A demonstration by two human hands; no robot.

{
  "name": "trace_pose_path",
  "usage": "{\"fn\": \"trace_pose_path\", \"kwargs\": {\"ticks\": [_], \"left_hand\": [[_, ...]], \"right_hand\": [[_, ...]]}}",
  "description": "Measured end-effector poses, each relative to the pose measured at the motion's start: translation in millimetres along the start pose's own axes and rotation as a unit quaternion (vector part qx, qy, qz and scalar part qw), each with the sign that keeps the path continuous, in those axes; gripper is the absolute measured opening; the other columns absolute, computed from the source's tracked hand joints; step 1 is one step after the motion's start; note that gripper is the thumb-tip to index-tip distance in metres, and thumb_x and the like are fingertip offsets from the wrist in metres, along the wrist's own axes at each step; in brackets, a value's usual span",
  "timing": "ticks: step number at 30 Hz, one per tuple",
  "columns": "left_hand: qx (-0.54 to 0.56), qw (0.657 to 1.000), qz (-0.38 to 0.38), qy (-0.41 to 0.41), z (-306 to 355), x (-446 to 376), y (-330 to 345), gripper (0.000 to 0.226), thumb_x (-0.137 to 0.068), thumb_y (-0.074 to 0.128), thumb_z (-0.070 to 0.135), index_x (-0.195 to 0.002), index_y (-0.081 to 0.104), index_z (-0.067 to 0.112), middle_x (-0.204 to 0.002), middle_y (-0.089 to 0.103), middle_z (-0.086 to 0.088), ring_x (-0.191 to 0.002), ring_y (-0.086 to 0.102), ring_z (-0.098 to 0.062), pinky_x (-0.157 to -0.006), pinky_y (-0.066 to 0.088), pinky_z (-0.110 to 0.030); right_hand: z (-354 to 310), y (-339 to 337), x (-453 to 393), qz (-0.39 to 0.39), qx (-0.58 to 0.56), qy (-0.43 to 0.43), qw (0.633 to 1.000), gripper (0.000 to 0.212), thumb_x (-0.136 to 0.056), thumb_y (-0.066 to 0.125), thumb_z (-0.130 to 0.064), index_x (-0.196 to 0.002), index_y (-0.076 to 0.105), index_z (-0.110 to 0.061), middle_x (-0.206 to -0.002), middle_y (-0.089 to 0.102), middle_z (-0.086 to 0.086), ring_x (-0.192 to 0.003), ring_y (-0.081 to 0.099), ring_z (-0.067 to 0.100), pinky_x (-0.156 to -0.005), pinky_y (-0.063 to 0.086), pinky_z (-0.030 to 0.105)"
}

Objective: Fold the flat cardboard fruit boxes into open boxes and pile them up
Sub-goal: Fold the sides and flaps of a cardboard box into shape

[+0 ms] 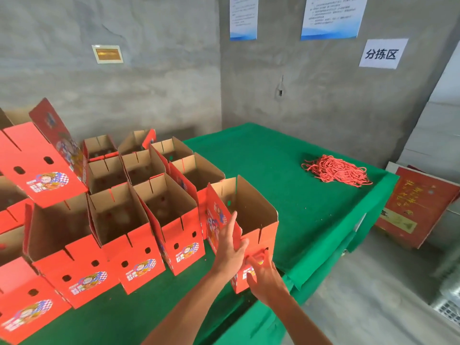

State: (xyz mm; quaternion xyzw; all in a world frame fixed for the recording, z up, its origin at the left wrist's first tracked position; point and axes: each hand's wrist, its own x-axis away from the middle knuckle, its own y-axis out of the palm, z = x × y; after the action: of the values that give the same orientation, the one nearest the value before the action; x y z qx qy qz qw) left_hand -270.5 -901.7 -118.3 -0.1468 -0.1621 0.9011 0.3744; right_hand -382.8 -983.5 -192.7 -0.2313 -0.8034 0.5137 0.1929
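While both hands work at its near corner, the open red fruit box stands upright on the green tablecloth, close to the table's front edge and at the right end of the group of folded boxes. Its top is open, showing brown cardboard inside, and its printed red faces turn toward the camera. The left hand lies flat against the box's left printed side, fingers straight and pressed to the cardboard, the forefinger reaching up toward the rim and the thumb hooked round the near corner. The right hand is at the front face, its fingers curled into the handle slot there and gripping the panel's edge.

Just beside this box on the left stands a front row of open boxes, side by side, with another row behind it, all with tops open. Farther left, more boxes are piled higher, one with a long printed flap tilted up. A further box sits at the lower left edge of the view.

Well apart to the right, near the table's far corner, lies a loose heap of red rubber bands. Beyond the table's right end a flat red carton leans against stacked pale material. On the grey concrete wall hang two printed notices and a white sign with black characters.
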Motion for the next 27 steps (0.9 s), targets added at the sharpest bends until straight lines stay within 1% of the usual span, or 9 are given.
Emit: {"fn": "trace_pose_path", "kwargs": {"ticks": [4, 8, 12, 16, 19, 21, 23, 25, 27], "left_hand": [[-0.027, 0.998, 0.053, -0.011, -13.7, -26.1, -1.4, 0.061, -0.1, 0.064, 0.019, -0.146, 0.038, 0.048, -0.154, 0.033, 0.012, -0.135, 0.029, 0.004, -0.111, 0.025, -0.019], [-0.063, 0.993, 0.095, -0.035, -23.9, -52.8, -11.6, 0.057, -0.099, 0.066, 0.018, -0.145, 0.044, 0.043, -0.133, 0.037, 0.019, -0.124, 0.033, 0.005, -0.108, 0.028, -0.02], [-0.099, 0.989, 0.101, -0.051, -27.7, -78.6, -27.1, 0.054, -0.099, 0.065, 0.016, -0.147, 0.046, 0.033, -0.128, 0.044, 0.009, -0.118, 0.041, -0.002, -0.104, 0.029, -0.017], [-0.133, 0.985, 0.101, -0.049, -26.2, -97.9, -37.6, 0.043, -0.099, 0.061, 0.01, -0.138, 0.052, 0.025, -0.119, 0.049, -0.005, -0.11, 0.056, -0.02, -0.1, 0.045, -0.029], [-0.158, 0.982, 0.094, -0.053, -27.5, -104.6, -37.3, 0.029, -0.101, 0.053, 0.007, -0.128, 0.05, 0.019, -0.12, 0.046, -0.011, -0.11, 0.057, -0.031, -0.095, 0.046, -0.035], [-0.169, 0.979, 0.099, -0.061, -29.0, -106.5, -35.8, 0.026, -0.103, 0.049, 0.008, -0.127, 0.048, 0.017, -0.124, 0.045, -0.015, -0.114, 0.055, -0.037, -0.098, 0.047, -0.04], [-0.178, 0.976, 0.103, -0.067, -28.5, -107.6, -36.3, 0.03, -0.103, 0.047, 0.009, -0.132, 0.048, 0.017, -0.127, 0.047, -0.017, -0.116, 0.056, -0.038, -0.099, 0.048, -0.044], [-0.183, 0.974, 0.105, -0.083, -24.7, -105.6, -42.6, 0.038, -0.105, 0.048, 0.014, -0.142, 0.047, 0.02, -0.13, 0.05, -0.015, -0.118, 0.059, -0.037, -0.099, 0.05, -0.045], [-0.2, 0.969, 0.116, -0.087, -17.1, -98.7, -56.2, 0.043, -0.106, 0.049, 0.026, -0.148, 0.045, 0.027, -0.131, 0.053, -0.012, -0.119, 0.06, -0.035, -0.098, 0.05, -0.044]], "right_hand": [[0.0, 0.6, -41.8, -0.017, -0.004, -0.026, 1.0, 0.043, -0.103, 0.049, -0.031, -0.146, 0.049, -0.031, -0.16, 0.021, 0.019, -0.146, 0.04, 0.031, -0.117, 0.039, 0.038], [-8.2, 3.8, -80.0, -0.055, 0.002, -0.035, 0.998, 0.042, -0.105, 0.048, -0.032, -0.147, 0.045, -0.035, -0.164, 0.013, 0.021, -0.145, 0.042, 0.034, -0.116, 0.042, 0.042], [-17.6, 3.6, -110.6, -0.08, -0.015, -0.035, 0.996, 0.046, -0.104, 0.051, -0.031, -0.148, 0.042, -0.038, -0.167, 0.004, 0.022, -0.147, 0.037, 0.04, -0.118, 0.039, 0.044], [-20.8, -2.3, -133.9, -0.122, -0.068, -0.038, 0.989, 0.052, -0.105, 0.052, -0.019, -0.152, 0.042, -0.035, -0.169, -0.006, 0.019, -0.151, 0.031, 0.039, -0.126, 0.026, 0.042], [-25.8, -6.2, -143.1, -0.141, -0.071, -0.039, 0.987, 0.057, -0.105, 0.05, -0.011, -0.157, 0.038, -0.033, -0.17, -0.005, 0.016, -0.15, 0.034, 0.035, -0.124, 0.029, 0.04], [-34.6, -10.8, -141.8, -0.119, -0.076, -0.044, 0.989, 0.055, -0.104, 0.05, -0.01, -0.155, 0.043, -0.031, -0.168, 0.005, 0.013, -0.148, 0.037, 0.034, -0.122, 0.032, 0.038], [-47.8, -18.5, -135.2, -0.07, -0.077, -0.062, 0.993, 0.054, -0.102, 0.051, -0.01, -0.152, 0.047, -0.029, -0.164, 0.02, 0.008, -0.14, 0.046, 0.03, -0.117, 0.038, 0.036], [-63.7, -27.7, -125.8, -0.021, -0.086, -0.063, 0.994, 0.057, -0.1, 0.051, -0.011, -0.153, 0.043, -0.029, -0.158, 0.033, 0.005, -0.128, 0.056, 0.03, -0.108, 0.047, 0.039], [-80.4, -37.4, -114.9, 0.042, -0.09, -0.062, 0.993, 0.05, -0.1, 0.051, -0.016, -0.149, 0.048, -0.027, -0.143, 0.053, 0.011, -0.118, 0.063, 0.033, -0.096, 0.053, 0.039]]}}
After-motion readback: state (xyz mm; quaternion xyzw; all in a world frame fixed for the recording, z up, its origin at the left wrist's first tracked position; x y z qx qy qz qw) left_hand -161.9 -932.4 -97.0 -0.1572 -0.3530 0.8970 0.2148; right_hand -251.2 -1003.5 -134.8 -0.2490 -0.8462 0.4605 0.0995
